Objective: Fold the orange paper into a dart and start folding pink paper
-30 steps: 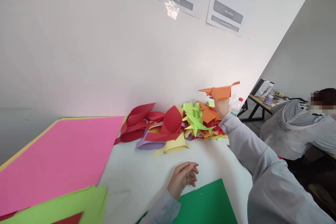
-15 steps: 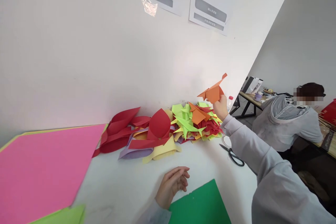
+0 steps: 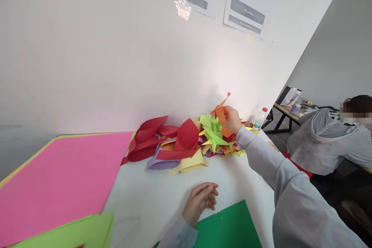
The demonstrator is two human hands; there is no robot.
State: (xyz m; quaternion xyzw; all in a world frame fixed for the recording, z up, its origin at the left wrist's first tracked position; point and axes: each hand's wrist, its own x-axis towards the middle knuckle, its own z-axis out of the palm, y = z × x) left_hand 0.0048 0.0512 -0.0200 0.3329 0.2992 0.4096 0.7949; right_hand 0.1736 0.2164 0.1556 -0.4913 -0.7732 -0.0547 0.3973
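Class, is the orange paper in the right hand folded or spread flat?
Folded: the orange paper shows angled flaps and pointed corners.

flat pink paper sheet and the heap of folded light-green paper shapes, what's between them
A heap of curled red, purple and pale yellow paper pieces lies between the pink sheet and the folded light-green shapes, in the head view.

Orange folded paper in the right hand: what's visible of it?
The orange paper is plain and matte, apparently stiff paper or thin card, creased into pointed, angular panels. A narrow strip slants up and right from the body, ending in a small, darker tip. It is tilted, gripped by the right hand, whose fingers hide its right part. It sits in front of the wall, over the pile of folded pieces; whether it touches them can't be told.
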